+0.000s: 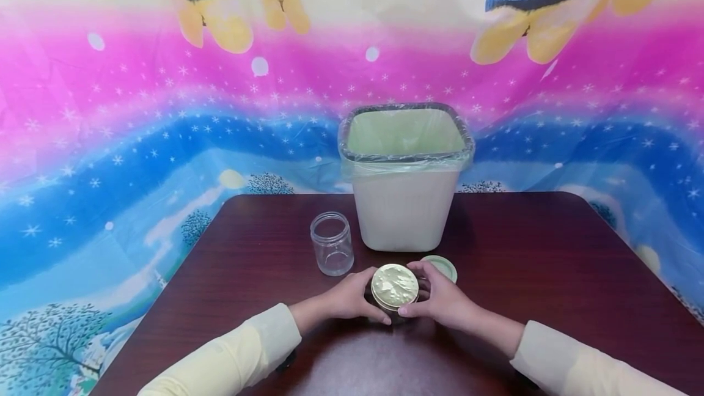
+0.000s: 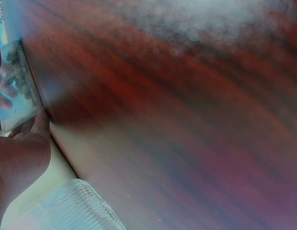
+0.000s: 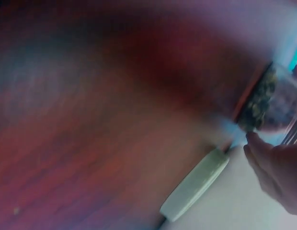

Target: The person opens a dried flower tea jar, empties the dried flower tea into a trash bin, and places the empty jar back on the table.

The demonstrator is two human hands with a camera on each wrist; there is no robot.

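Between both hands a clear jar with a wrinkled gold foil top (image 1: 395, 286) stands upright on the dark table. My left hand (image 1: 351, 296) holds its left side, thumb toward the near edge. From the other side my right hand (image 1: 444, 299) grips it, with the thumb at the front and fingers behind. Dark, lumpy contents lie at the bottom of the jar (image 3: 258, 103) in the right wrist view. Beyond the right hand a pale green lid (image 1: 442, 267) lies on the table, partly hidden by that hand.
An open clear jar (image 1: 332, 246) with no lid stands to the left. Behind the hands is a white bin (image 1: 404, 209) lined with a thin pale green bag. A printed cloth backdrop (image 1: 275, 133) hangs beyond the brown table (image 1: 528, 249).
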